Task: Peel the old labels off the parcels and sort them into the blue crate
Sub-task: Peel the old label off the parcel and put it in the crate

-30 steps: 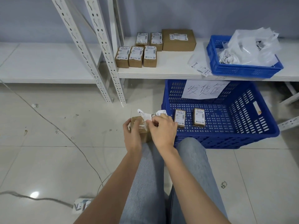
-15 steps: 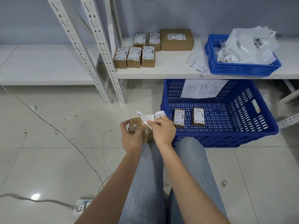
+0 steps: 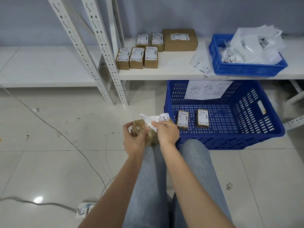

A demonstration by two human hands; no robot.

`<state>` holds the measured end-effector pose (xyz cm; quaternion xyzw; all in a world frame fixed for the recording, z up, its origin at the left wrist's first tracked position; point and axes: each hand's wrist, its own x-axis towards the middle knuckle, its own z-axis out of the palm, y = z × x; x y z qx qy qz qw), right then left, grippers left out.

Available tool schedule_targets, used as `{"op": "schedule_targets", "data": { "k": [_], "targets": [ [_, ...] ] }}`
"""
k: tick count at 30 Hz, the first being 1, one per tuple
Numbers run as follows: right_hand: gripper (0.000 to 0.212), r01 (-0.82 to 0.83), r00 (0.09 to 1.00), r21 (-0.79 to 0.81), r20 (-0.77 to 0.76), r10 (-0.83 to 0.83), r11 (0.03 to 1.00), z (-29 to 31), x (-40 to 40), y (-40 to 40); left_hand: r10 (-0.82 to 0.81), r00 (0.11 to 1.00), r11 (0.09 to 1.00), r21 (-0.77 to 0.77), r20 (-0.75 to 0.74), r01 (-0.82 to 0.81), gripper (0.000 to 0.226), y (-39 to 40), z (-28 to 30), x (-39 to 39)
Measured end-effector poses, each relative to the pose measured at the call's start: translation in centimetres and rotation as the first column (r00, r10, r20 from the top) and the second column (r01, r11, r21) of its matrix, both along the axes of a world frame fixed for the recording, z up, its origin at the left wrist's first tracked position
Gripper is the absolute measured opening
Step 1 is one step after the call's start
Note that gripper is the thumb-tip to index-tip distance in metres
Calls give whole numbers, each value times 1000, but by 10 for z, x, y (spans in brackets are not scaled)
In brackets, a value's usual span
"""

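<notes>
Bare floor lies left of the left hand (image 3: 134, 140) gripping a small brown cardboard parcel (image 3: 144, 131), the right hand (image 3: 167, 132) pinching its white peeled label (image 3: 152, 121), with the large blue plastic crate's (image 3: 263, 137) wall just right.

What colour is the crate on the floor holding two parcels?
Blue crate, perforated walls; head view.

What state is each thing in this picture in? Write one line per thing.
Held parcel: gripped by left hand, label partly peeled.
Label: pinched by right hand, lifted off.
Large crate: on floor, holding two labelled parcels.
Shelf parcels: labels still on.
Small crate: full of plastic bags.
</notes>
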<state>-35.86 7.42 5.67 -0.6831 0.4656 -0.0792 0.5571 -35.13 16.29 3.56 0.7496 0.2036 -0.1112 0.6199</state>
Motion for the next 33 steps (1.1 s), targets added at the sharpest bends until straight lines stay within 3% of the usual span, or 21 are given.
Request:
{"op": "schedule_targets", "data": {
  "k": [33],
  "targets": [
    [7,181,964,293,137,-229,939,17,-5,1,-4,997,999,-53,73,8,47,2,-4,-7]
  ]
}}
